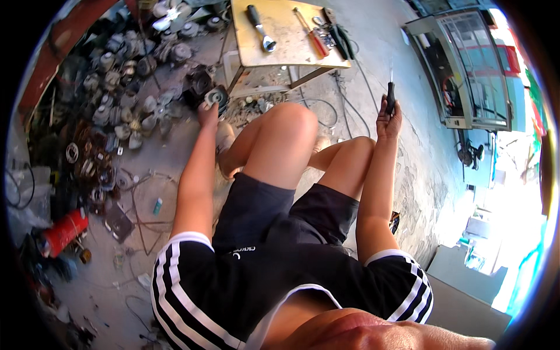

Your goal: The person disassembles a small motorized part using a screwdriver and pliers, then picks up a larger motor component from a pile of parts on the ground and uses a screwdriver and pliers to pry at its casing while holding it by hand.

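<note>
Grey concrete floor (420, 169) of a cluttered workshop, with a heap of grey metal motors and pale fan blades (146, 65) along the left and a low yellowish wooden tabletop (291, 53) ahead of the seated person. The left hand (209, 113), fingers closed, holds a round, cup-shaped grey metal part (216, 97), just beside the near left leg of the tabletop; a dark blocky housing (199, 80) adjoins it, and whether the two are joined cannot be told. The right hand (388, 119) grips a slim screwdriver with a black handle (391, 98). Principal relation: the part lies to the left of the screwdriver, well apart, with both knees between; the screwdriver's long axis points away from the person, its tip directed past the part rather than at it. Count: one part and one screwdriver in the hands; on the tabletop, one black-handled ratchet-like tool with a silver head (260, 28), one red-handled screwdriver (312, 34) and one dark long-handled tool, apparently pliers (340, 36). Small metal pieces beside these, and the heaped motors, cannot be counted reliably.
</note>
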`<action>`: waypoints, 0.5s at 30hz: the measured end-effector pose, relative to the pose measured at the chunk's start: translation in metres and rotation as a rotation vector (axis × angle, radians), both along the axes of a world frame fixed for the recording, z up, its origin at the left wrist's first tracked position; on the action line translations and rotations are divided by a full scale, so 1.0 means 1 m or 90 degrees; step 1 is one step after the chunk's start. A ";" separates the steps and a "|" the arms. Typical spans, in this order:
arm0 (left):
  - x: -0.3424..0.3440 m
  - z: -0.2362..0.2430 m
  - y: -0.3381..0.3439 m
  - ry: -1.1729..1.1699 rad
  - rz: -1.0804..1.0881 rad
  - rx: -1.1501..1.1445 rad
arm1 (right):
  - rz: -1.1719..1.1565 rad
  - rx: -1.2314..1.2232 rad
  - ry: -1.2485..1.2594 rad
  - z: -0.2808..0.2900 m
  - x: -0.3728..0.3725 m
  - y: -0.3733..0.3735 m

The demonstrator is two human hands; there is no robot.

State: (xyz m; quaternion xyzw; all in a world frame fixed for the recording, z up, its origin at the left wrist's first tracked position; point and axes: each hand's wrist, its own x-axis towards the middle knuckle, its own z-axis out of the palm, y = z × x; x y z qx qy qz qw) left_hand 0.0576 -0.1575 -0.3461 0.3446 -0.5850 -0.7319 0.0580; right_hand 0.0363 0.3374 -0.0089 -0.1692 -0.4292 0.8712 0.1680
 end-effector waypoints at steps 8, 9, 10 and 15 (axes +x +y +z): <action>0.045 0.050 -0.011 -0.006 0.059 0.185 | 0.273 0.106 -0.001 0.002 -0.029 -0.149; 0.059 0.056 -0.015 -0.024 0.054 0.198 | 0.262 0.151 0.020 -0.003 -0.042 -0.159; 0.076 0.059 -0.024 -0.038 0.055 0.209 | 0.234 0.230 0.019 -0.004 -0.053 -0.172; 0.172 0.064 -0.056 -0.191 0.065 0.211 | 0.027 0.822 0.074 -0.029 -0.100 -0.182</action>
